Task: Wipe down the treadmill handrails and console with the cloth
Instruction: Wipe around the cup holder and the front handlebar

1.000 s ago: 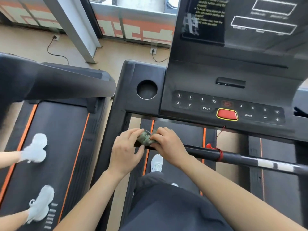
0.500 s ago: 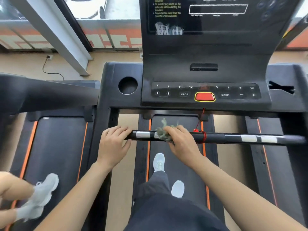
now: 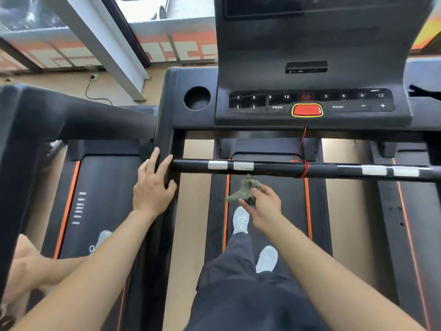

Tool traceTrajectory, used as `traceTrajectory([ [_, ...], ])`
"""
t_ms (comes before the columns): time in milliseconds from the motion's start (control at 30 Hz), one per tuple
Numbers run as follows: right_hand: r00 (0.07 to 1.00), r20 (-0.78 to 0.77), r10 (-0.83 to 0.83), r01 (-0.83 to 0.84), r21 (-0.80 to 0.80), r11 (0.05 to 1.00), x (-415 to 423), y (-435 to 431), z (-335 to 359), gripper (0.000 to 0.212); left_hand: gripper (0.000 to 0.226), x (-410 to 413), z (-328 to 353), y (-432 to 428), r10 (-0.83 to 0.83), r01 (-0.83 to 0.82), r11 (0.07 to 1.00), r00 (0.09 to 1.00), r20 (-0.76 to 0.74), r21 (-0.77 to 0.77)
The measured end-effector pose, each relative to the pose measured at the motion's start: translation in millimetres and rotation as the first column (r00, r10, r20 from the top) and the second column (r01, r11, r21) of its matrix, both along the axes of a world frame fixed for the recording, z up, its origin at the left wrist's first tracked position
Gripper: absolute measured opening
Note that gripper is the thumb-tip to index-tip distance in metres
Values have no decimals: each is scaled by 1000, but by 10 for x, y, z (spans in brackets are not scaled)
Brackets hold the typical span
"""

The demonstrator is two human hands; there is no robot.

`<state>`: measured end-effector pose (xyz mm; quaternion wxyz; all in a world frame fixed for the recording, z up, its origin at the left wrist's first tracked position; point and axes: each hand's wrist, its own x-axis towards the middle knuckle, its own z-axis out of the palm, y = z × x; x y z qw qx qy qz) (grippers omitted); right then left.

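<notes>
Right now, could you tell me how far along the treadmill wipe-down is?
Done: the left stretch of the front handrail, rubbed a moment ago. In hand: the right hand pinches the cloth just below that bar; the left hand rests on the side rail. Left: the console and the bar beyond the red cord.

The console screen (image 3: 310,7) is cut off at top, the handrail bar (image 3: 274,168) at right.

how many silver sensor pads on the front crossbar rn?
4. On the crossbar: one pad and its neighbour left of centre, two more toward the right end. The bar leaves frame at right, so more may be hidden.
</notes>
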<state>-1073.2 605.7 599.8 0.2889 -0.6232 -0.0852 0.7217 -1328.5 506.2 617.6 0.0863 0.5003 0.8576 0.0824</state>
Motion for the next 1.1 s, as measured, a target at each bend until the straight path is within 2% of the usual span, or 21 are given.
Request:
traceTrajectory([
  [100,969,-156,-193,176,-118,977,-90,46,-32,32,68,11,-21,7,28,-28,999,1000,9,24],
  [200,906,-310,-288,230,-212,950,-229,139,-23,28,69,4,-50,6,29,-29,998,1000,11,50],
  [367,840,-473,-268,140,-287,948,-506,82,40,18,68,-22,-84,-8,28,-28,997,1000,2,65],
  [533,779,-601,-180,-5,-294,956,-881,-91,52,47,68,-32,-94,-12,28,-28,996,1000,6,84],
  [600,765,-624,-157,-34,-282,959,-1011,-144,33,55,68,-40,-94,-15,21,-22,995,1000,10,93],
  [833,762,-642,-84,-110,-257,960,-1008,-113,-79,54,71,-33,-95,-18,11,-11,994,1000,6,110],
  [1033,707,-683,-186,-27,-289,957,-607,-11,-152,40,72,-22,-89,-11,19,-19,995,1000,-1,94],
  [1100,699,-689,-191,-28,-293,956,-624,-34,-134,43,72,-18,-84,-13,27,-27,995,1000,3,91],
])
